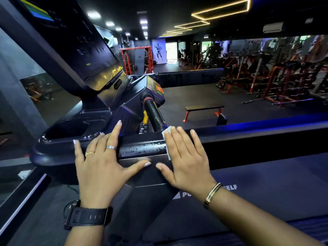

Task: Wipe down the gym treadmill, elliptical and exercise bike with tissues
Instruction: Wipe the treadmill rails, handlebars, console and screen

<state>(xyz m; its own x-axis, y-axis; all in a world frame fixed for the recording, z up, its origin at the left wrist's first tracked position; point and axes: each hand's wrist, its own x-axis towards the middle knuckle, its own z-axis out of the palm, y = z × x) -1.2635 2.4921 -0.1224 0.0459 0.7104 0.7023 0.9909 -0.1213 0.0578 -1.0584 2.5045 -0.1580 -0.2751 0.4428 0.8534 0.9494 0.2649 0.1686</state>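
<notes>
I am at a black treadmill whose side handrail (140,147) runs across the middle of the view, speckled with wet droplets. My right hand (184,158) lies flat on the rail with straight fingers, pressing a white tissue (167,139) against it; only the tissue's left edge shows. My left hand (103,160) rests flat with spread fingers on the rail's left part, beside the console tray (67,130). The treadmill console (71,43) tilts up at the upper left. A black handlebar (155,116) juts forward between my hands.
The treadmill belt (266,189) lies below my right arm. Beyond the rail is open dark gym floor with a flat bench (204,109). Red weight racks (284,77) stand at the far right, a red power rack (136,59) at the back. A wall stands on the left.
</notes>
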